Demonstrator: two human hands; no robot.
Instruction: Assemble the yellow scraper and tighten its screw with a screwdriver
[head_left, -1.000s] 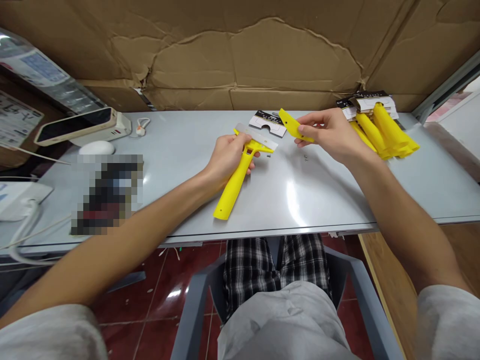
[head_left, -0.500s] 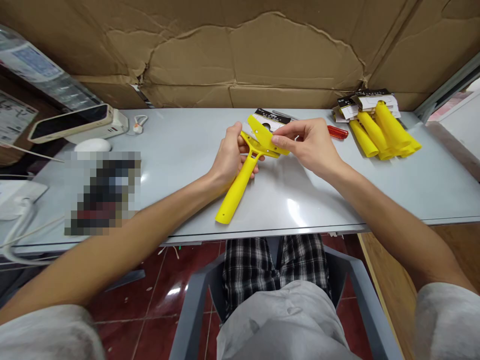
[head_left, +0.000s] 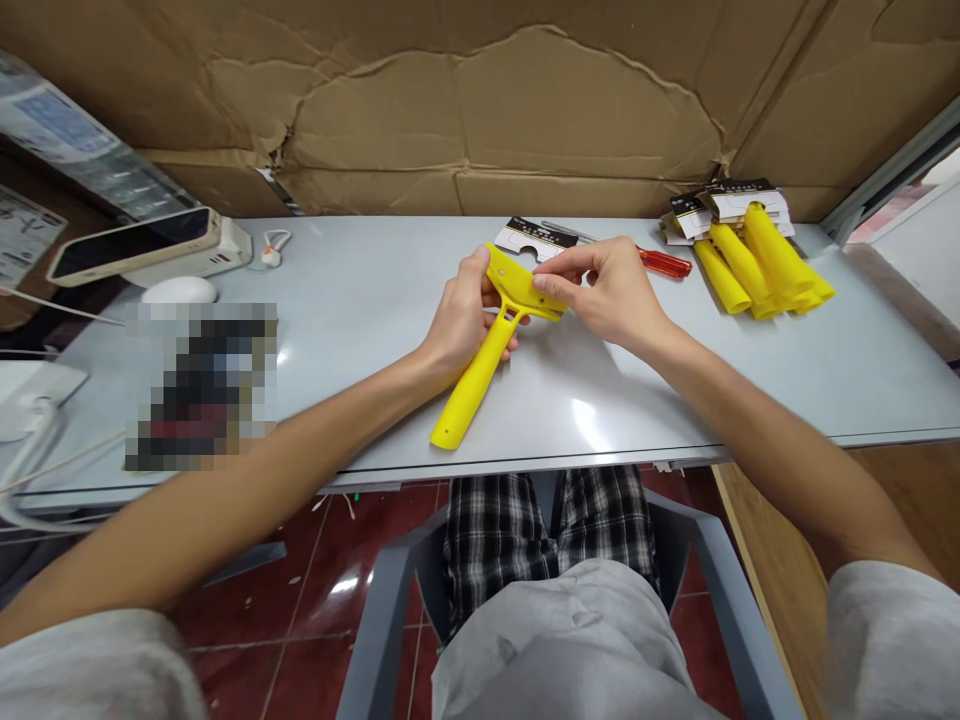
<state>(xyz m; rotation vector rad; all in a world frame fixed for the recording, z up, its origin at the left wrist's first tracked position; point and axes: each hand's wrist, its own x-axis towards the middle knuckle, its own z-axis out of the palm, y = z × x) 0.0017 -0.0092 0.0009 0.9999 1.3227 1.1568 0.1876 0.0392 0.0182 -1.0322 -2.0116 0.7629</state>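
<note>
Now: yellow scraper (head_left: 474,392) clenched in left hand (head_left: 459,320), held just above table (head_left: 360,280) at twelve o'clock; right hand (head_left: 604,290) pinching yellow cover (head_left: 521,285) against scraper head; red screwdriver (head_left: 664,262) at one o'clock.

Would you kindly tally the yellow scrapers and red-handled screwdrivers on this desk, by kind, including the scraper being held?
Held yellow scraper: 1
Piled yellow scrapers: 3 visible; more may be hidden
Red-handled screwdriver: 1
Total: 5
</note>
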